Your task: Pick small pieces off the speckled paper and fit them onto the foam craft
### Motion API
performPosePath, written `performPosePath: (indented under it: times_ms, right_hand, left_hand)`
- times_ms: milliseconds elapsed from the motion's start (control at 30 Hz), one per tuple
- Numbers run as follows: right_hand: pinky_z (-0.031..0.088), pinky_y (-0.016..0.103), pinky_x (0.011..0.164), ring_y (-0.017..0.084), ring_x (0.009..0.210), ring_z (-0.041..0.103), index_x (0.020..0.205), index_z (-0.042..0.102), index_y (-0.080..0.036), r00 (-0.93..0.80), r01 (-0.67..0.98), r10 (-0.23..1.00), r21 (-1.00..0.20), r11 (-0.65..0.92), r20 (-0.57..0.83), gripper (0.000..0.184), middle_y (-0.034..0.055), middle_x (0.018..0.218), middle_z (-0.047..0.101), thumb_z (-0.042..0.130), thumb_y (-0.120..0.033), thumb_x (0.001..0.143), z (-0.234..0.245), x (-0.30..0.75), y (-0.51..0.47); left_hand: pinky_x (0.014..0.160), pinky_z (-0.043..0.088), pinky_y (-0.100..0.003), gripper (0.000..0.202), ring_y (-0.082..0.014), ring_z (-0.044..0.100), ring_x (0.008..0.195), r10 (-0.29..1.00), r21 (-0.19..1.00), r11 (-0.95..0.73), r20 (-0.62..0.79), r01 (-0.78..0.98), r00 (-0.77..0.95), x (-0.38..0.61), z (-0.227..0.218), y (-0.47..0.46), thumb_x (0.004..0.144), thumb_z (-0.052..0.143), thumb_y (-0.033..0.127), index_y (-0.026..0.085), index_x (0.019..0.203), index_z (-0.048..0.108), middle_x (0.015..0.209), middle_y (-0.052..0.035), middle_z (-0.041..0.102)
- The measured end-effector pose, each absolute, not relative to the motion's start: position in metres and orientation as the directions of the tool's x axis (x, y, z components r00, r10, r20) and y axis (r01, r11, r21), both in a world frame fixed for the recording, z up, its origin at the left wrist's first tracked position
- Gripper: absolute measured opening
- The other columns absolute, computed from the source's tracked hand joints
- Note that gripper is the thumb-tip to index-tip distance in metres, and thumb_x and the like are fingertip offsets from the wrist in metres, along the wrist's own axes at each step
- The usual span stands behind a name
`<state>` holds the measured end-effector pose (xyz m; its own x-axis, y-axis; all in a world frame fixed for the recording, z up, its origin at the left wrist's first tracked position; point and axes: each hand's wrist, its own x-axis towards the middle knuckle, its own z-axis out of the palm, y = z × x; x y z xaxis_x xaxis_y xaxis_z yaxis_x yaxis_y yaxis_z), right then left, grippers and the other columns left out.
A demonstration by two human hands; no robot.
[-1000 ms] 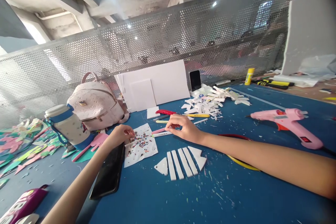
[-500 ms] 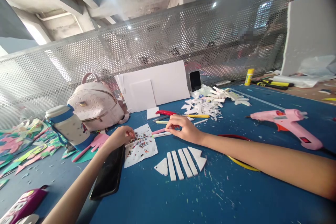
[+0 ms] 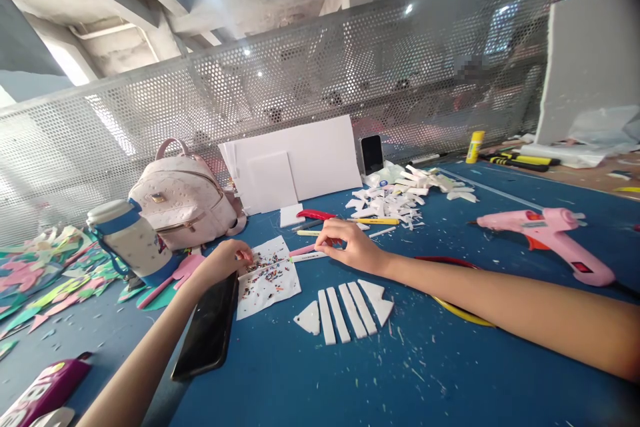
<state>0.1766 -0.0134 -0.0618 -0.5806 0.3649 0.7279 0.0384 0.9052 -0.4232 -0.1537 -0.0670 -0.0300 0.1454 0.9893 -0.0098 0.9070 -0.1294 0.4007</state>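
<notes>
My left hand [image 3: 229, 260] is closed, its fingers curled over the left edge of a white paper sheet [image 3: 270, 293] strewn with tiny coloured bits [image 3: 273, 271]. Whatever those fingers hold is hidden. Under the left wrist lies a black phone [image 3: 207, 333]. My right hand [image 3: 347, 245] is pinched, fingertips at the ends of a pink stick [image 3: 303, 249] and a white pen [image 3: 306, 256]; what is in the pinch is too small to tell. Nearer me, several white foam strips [image 3: 344, 315] lie side by side between a foam triangle [image 3: 309, 318] and a notched tail-like foam piece [image 3: 377, 301].
A pink glue gun [image 3: 550, 227] lies right, past my right forearm. Foam scraps [image 3: 395, 193] are heaped at the back, near a glue stick [image 3: 475, 147]. A bottle [image 3: 131, 240] and backpack [image 3: 183, 197] stand left. White boards [image 3: 320, 160] lean against the mesh.
My left hand has shifted slightly left, away from the coloured bits. My right hand stays in about the same place, still pinched.
</notes>
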Motion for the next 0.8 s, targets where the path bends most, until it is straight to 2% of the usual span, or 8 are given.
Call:
performPosePath:
  times_ms: [367, 800]
  right_hand:
    - [0.045, 0.032, 0.071, 0.016, 0.076, 0.054, 0.085, 0.065, -0.020, -0.575, 0.045, 0.363, -0.414, 0.909, 0.733, 0.012, 0.0026, 0.079, 0.060, 0.058, -0.025, 0.094, -0.0620, 0.1760, -0.0129]
    - [0.044, 0.031, 0.069, 0.015, 0.074, 0.053, 0.083, 0.065, -0.020, -0.570, 0.041, 0.375, -0.430, 0.902, 0.731, 0.011, 0.0022, 0.078, 0.059, 0.060, -0.023, 0.092, -0.0592, 0.1764, -0.0153]
  left_hand:
    - [0.070, 0.049, -0.028, 0.021, -0.0220, 0.067, 0.077, 0.991, 0.397, -0.125, -0.004, 0.909, 0.137, -0.1516, -0.0304, -0.0694, 0.069, 0.055, 0.030, 0.020, 0.071, 0.073, 0.079, -0.0049, 0.075]
    - [0.068, 0.046, -0.028, 0.020, -0.0215, 0.066, 0.076, 0.986, 0.357, -0.166, 0.060, 0.919, 0.155, -0.1514, -0.0346, -0.0666, 0.073, 0.057, 0.032, 0.019, 0.075, 0.072, 0.082, -0.0052, 0.074]
